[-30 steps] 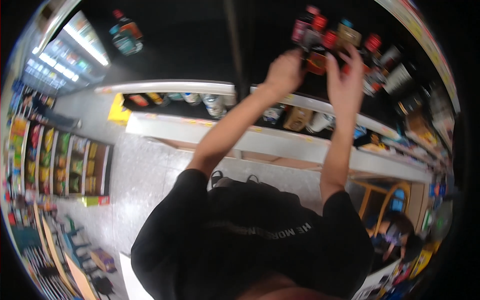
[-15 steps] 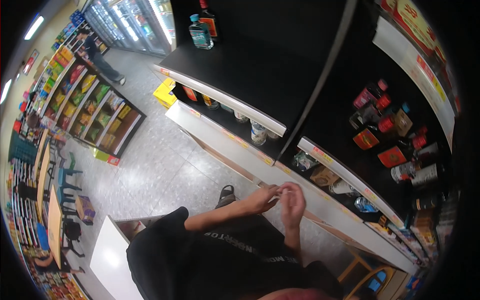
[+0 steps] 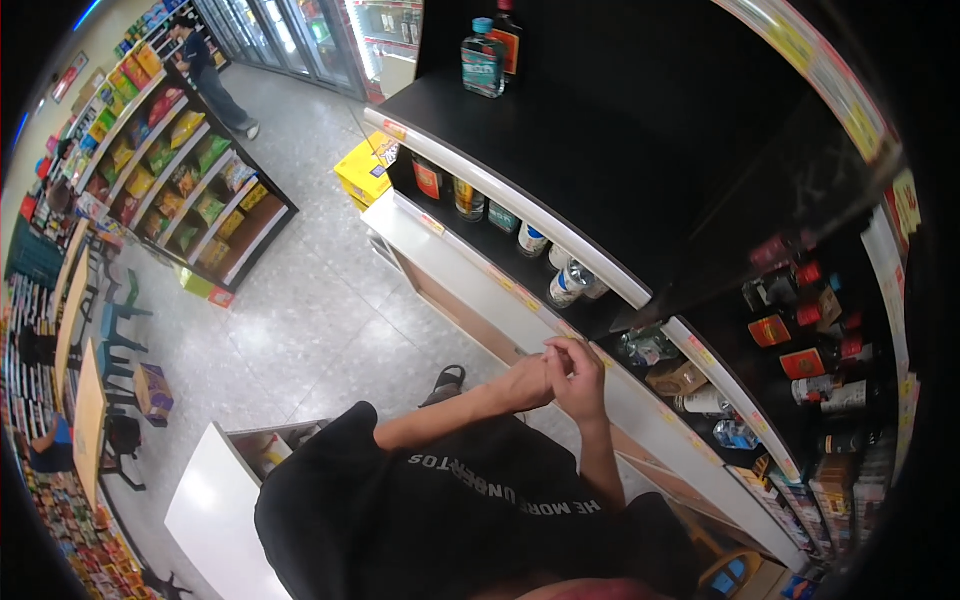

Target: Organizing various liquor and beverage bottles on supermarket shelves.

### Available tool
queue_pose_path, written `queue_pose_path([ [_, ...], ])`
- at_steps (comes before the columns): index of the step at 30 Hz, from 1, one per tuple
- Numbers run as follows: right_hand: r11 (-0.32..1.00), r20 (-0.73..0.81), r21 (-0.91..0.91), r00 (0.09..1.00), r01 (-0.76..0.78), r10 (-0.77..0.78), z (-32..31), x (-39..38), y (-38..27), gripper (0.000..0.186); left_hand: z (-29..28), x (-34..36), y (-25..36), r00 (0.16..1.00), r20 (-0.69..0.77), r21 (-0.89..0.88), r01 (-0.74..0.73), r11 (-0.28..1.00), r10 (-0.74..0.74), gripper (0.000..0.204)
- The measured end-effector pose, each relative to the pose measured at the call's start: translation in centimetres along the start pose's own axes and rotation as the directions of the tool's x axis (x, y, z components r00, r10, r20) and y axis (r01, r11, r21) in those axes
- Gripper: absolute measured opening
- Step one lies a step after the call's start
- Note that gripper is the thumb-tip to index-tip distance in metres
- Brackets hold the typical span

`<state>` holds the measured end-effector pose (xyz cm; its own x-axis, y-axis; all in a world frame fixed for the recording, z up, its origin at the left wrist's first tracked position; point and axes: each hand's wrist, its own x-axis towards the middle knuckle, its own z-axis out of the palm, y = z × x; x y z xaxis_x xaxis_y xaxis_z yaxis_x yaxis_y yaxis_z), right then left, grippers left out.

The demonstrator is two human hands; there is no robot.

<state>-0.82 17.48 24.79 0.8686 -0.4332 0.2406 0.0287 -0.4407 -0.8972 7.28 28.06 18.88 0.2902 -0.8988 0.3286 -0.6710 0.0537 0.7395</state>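
Observation:
My left hand (image 3: 528,384) and my right hand (image 3: 581,380) meet in front of my chest, close to the low edge of the shelving. The fingers of both are bent and pressed against each other. The right hand's curled fingers partly cover the left fingertips, and I cannot make out anything between them. Beyond them, nearest to the hands, runs the white front of the lower shelf (image 3: 480,266), with several bottles behind it. A clear bottle with a white label (image 3: 569,285) stands there. On the black upper shelf (image 3: 560,170) are a teal bottle (image 3: 483,65) and a dark bottle (image 3: 508,45).
More bottles (image 3: 800,362) line the shelf at right. A yellow box (image 3: 364,172) sits by the shelf's far end. Left are a snack rack (image 3: 185,185), stools (image 3: 120,345) and a white cabinet (image 3: 215,500) with an open top. A person (image 3: 205,75) stands near the glass-door coolers (image 3: 290,40).
My hands have come closer together, and the fingers now overlap. The view has turned, so the upper shelf and its two bottles sit further right.

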Motion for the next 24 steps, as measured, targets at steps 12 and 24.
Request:
queue_pose_path([
  [12,0.945,0.043,0.071,0.946,0.318,-0.321,9.0,11.7,-7.7,0.019,-19.3,0.8,-5.2,0.96,-0.269,-0.097,-0.105,0.99,0.076,0.018],
  [24,0.93,-0.341,-0.243,0.873,0.276,-0.348,10.0,39.1,-9.4,0.052,-37.6,21.5,-17.2,0.801,-0.598,0.07,0.009,0.998,0.034,0.059],
])
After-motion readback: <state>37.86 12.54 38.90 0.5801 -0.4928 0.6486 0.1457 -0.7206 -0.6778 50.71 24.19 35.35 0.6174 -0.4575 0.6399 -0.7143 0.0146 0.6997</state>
